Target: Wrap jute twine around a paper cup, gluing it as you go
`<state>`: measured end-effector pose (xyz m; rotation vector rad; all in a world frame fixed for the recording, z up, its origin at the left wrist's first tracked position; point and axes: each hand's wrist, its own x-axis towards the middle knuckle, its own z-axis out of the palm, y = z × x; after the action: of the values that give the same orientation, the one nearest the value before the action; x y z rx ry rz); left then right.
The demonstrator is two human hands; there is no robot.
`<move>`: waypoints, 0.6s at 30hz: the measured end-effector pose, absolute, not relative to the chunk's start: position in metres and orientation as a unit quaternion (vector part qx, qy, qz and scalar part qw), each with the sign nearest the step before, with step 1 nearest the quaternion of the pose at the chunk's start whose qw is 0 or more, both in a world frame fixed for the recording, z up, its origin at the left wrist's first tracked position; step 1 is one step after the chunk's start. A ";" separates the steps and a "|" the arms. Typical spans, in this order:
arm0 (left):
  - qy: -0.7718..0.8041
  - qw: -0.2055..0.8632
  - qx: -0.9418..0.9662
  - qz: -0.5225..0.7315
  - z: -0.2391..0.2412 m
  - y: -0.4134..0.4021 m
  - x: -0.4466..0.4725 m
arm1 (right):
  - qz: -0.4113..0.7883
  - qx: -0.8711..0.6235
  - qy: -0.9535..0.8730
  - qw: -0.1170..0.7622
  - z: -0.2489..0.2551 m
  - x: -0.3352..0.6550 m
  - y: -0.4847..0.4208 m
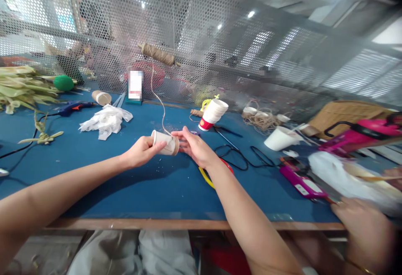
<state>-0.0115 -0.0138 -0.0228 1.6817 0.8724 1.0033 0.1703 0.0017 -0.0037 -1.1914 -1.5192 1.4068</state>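
My left hand [143, 151] is closed around a white paper cup [161, 143], which lies on its side just above the table, base to the right. Tan twine [163, 115] is wound about the cup's base end. From there a strand runs up to a twine spool [158, 55] at the mesh panel. At the base, my right hand [196, 147] has its fingers stretched out and apart, the tips by the strand and the wound end. Whether a fingertip presses on the twine is hard to make out. Scissors with yellow-and-red handles [207, 178] lie partly hidden under my right forearm.
Stacked paper cups [214, 113] stand beyond my right hand. A crumpled white plastic bag [106, 120], a blue glue gun [75, 107] and corn husks [25, 86] lie leftward. At right are a black cable [234, 162], a magenta glue gun [303, 182] and another person's hand [361, 220].
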 end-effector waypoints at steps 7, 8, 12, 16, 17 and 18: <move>0.336 0.474 0.701 0.413 -0.026 -0.008 -0.014 | 0.623 -0.414 -0.575 0.331 0.003 0.177 -0.002; 0.336 0.492 0.690 0.412 -0.026 -0.008 -0.014 | 0.613 -0.419 -0.578 0.338 0.002 0.177 -0.002; 0.311 0.643 0.552 0.429 -0.025 -0.006 -0.011 | 0.532 -0.446 -0.629 0.350 -0.004 0.175 -0.001; 0.347 0.691 0.464 0.433 -0.023 -0.005 -0.009 | 0.425 -0.448 -0.729 0.296 -0.008 0.173 -0.001; 0.365 0.676 0.466 0.439 -0.023 -0.005 -0.009 | 0.399 -0.447 -0.749 0.284 -0.007 0.174 -0.001; 0.382 0.659 0.472 0.445 -0.024 -0.005 -0.009 | 0.371 -0.448 -0.763 0.281 -0.006 0.174 0.000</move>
<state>-0.0086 -0.0052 -0.0236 1.0681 0.8640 1.0079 0.1742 -0.0004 -0.0065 -1.2007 -2.0453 0.9935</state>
